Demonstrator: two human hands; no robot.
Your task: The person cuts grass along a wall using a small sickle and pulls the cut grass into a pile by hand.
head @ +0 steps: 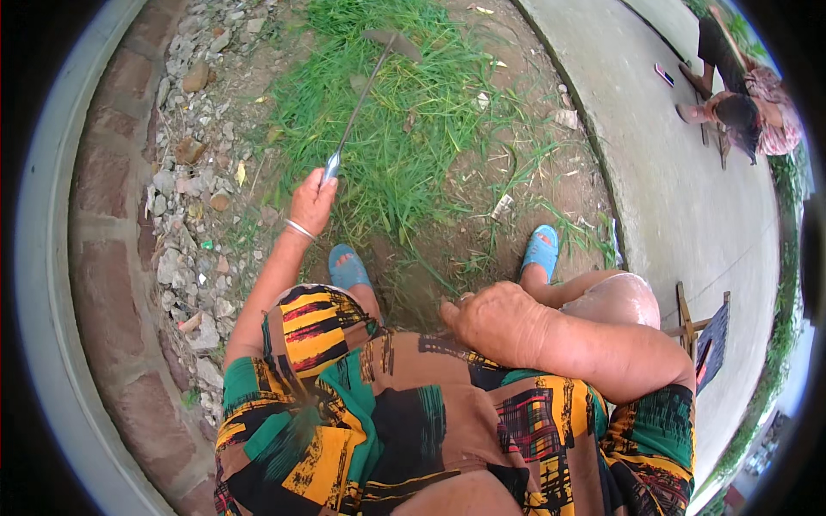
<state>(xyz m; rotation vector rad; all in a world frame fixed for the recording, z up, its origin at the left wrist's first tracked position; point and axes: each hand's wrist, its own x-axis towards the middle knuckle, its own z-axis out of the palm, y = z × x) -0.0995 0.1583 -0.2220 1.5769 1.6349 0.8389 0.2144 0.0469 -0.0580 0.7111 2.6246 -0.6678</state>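
My left hand, a pale bangle on its wrist, grips the silvery handle of a thin-shafted metal hand tool. Its dark crosswise blade is over the far part of a heap of cut green grass; whether it is a sickle or a hoe is unclear. My right hand is curled in front of my lap, near the right knee. Its fingertips are hidden, so I cannot see whether it holds anything. A long grass stalk reaches towards it from the heap.
Rubble lines a brick-and-mortar wall base on the left. Right of the soil, a raised concrete slab carries a low wooden seat, a phone and a seated, bent-over person. My blue slippers flank the soil.
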